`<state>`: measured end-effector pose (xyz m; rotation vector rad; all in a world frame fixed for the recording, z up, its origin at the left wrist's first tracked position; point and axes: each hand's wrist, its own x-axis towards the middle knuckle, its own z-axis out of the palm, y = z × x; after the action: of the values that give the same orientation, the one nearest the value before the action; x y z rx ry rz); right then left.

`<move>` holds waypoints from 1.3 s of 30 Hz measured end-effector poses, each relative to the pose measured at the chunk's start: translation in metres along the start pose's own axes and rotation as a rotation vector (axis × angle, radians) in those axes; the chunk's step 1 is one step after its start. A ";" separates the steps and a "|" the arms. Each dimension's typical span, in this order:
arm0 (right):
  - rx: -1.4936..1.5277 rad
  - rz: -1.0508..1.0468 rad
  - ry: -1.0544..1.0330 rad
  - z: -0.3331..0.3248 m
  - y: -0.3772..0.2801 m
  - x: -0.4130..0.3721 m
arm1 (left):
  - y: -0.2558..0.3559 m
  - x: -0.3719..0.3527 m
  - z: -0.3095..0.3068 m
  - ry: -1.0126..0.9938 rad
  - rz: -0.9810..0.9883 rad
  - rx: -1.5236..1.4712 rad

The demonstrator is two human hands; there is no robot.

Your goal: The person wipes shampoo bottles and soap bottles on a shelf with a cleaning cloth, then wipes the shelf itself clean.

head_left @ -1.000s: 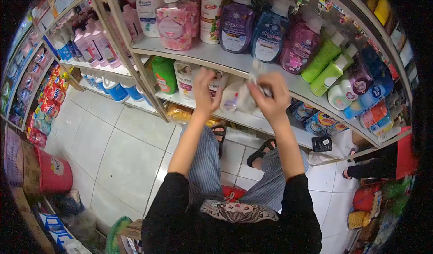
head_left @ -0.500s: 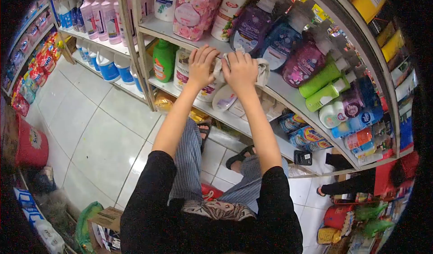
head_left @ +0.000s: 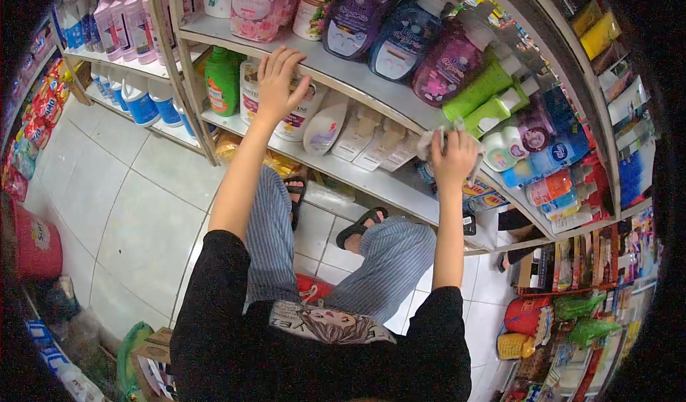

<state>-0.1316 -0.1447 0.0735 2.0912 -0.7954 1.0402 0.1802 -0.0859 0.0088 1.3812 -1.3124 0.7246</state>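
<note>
My right hand (head_left: 457,160) presses a crumpled pale cloth (head_left: 426,143) against the front edge of the upper shelf (head_left: 343,71). Its fingers curl over the cloth, just below the green bottles (head_left: 493,115) and left of a white bottle (head_left: 504,150). Farther left, my left hand (head_left: 280,84) rests with fingers apart on the same shelf edge, holding nothing. Under it, on the lower shelf, stand white shampoo bottles (head_left: 300,116) and a rounded white bottle (head_left: 325,132). Above are a pink floral bottle (head_left: 255,5), a dark blue bottle (head_left: 404,41) and a magenta bottle (head_left: 446,70).
A green bottle (head_left: 222,84) stands beside the shelf post (head_left: 187,73). White boxes (head_left: 361,141) fill part of the lower shelf. Tiled floor (head_left: 146,212) lies left, with a red bucket (head_left: 36,241) and a cardboard box (head_left: 156,345). Another person's foot (head_left: 509,260) shows at right.
My right hand has slid right along the shelf edge with the cloth, away from my left hand. My left hand stays at the edge, fingers wider apart. The view has shifted slightly.
</note>
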 end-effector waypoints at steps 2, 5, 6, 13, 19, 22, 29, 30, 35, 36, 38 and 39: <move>0.019 0.028 0.033 -0.003 0.005 -0.005 | 0.001 0.000 0.002 0.008 -0.003 0.000; -0.033 0.113 0.006 -0.002 -0.002 -0.006 | 0.002 -0.001 0.006 0.030 -0.019 -0.006; -0.031 0.113 0.009 0.001 -0.004 -0.005 | 0.003 -0.001 0.008 0.060 -0.026 -0.030; -0.105 0.223 0.040 0.026 -0.049 0.012 | -0.002 -0.005 0.019 0.130 -0.038 -0.028; -0.046 0.167 0.080 0.049 -0.105 0.047 | -0.005 -0.005 0.028 0.197 -0.029 -0.034; 0.008 0.131 0.079 0.064 -0.132 0.064 | -0.007 -0.006 0.031 0.194 -0.015 -0.052; 0.166 0.054 0.168 0.092 -0.181 0.095 | -0.012 -0.005 0.042 0.295 -0.031 -0.023; 0.148 0.070 0.168 0.091 -0.182 0.094 | -0.013 -0.005 0.043 0.299 -0.035 -0.033; 0.283 -0.042 0.123 0.085 -0.170 0.088 | -0.012 -0.006 0.033 0.227 0.033 -0.099; 0.265 -0.045 0.083 0.081 -0.167 0.086 | -0.014 -0.007 0.033 0.205 0.021 -0.063; 0.260 -0.027 0.069 0.075 -0.159 0.082 | -0.011 -0.007 0.031 0.161 0.025 -0.008; 0.276 -0.042 0.043 0.072 -0.156 0.081 | -0.010 -0.006 0.028 0.142 0.044 0.012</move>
<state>0.0572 -0.1252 0.0628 2.2946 -0.6113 1.2254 0.1819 -0.1119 -0.0065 1.2896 -1.2311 0.8460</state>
